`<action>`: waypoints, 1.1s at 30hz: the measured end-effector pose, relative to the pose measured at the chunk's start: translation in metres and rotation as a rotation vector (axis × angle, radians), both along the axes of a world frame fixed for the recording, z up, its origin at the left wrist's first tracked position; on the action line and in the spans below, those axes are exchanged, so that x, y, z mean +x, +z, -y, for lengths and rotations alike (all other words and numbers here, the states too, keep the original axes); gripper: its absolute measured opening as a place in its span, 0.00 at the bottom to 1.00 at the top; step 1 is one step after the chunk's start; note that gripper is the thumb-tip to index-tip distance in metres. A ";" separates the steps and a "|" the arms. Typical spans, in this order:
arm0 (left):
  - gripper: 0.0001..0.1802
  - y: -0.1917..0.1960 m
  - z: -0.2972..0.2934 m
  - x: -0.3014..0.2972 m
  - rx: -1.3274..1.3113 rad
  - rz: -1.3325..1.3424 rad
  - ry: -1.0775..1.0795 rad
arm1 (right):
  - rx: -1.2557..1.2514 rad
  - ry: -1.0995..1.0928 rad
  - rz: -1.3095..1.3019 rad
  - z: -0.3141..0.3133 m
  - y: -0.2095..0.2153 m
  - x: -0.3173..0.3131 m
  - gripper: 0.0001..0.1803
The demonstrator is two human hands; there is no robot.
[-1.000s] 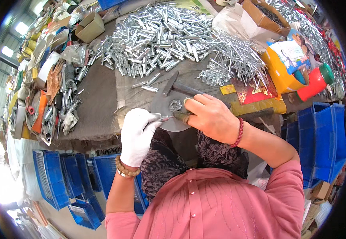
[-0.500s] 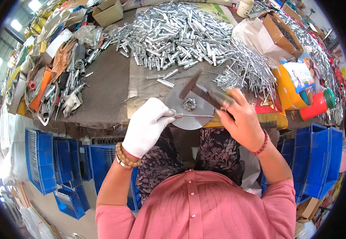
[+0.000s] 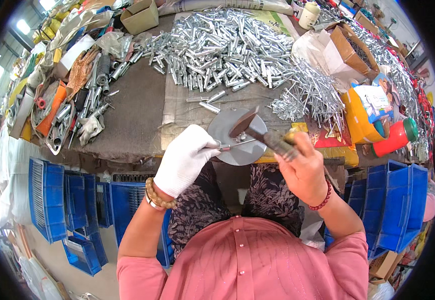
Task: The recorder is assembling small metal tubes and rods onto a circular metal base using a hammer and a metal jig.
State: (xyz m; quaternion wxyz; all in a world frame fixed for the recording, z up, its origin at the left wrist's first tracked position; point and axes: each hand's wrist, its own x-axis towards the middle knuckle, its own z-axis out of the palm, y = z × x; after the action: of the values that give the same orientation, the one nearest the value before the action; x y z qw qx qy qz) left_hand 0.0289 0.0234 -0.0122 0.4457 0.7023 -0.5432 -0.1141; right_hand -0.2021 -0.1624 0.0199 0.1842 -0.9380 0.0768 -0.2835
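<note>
My left hand (image 3: 187, 157), in a white glove, pinches a small metal sleeve (image 3: 224, 148) with a thin rod (image 3: 243, 143) sticking out of it to the right. Both are over a round grey metal plate (image 3: 237, 158) at the bench's near edge. My bare right hand (image 3: 305, 170) is closed around the handle of a hammer (image 3: 245, 124). The hammer's head is over the plate, above the rod, and hides most of a small metal piece at the plate's middle. Whether the head touches anything, I cannot tell.
A large heap of metal sleeves (image 3: 227, 47) covers the bench's far middle, with a pile of thin rods (image 3: 310, 97) right of it. Tools and an orange-brown glove (image 3: 81, 69) lie left. A yellow container (image 3: 360, 117) and red jar (image 3: 395, 139) stand right. Blue bins (image 3: 47, 200) flank my legs.
The hammer's head has come down and nearer over the plate, its handle still in my right hand. The rod, level before, now slants up to the right. My left hand has kept its grip.
</note>
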 end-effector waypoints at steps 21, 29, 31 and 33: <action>0.08 0.006 -0.001 0.000 0.022 -0.030 -0.019 | 0.267 0.037 0.080 0.014 0.000 0.022 0.17; 0.10 -0.006 -0.003 -0.014 -0.045 0.046 0.109 | -0.167 0.011 -0.108 -0.013 0.000 0.021 0.06; 0.11 -0.007 -0.003 -0.018 -0.056 0.060 0.138 | -0.082 -0.046 -0.119 -0.023 -0.004 0.017 0.07; 0.13 -0.007 -0.003 -0.024 -0.062 0.166 0.204 | -0.069 -0.052 -0.111 -0.032 -0.002 0.015 0.07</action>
State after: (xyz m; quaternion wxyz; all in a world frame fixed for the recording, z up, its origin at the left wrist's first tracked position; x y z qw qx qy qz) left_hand 0.0054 0.0261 -0.0189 0.4299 0.7468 -0.5073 0.0072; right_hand -0.1867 -0.1302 0.0179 0.1398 -0.9557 0.1017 -0.2383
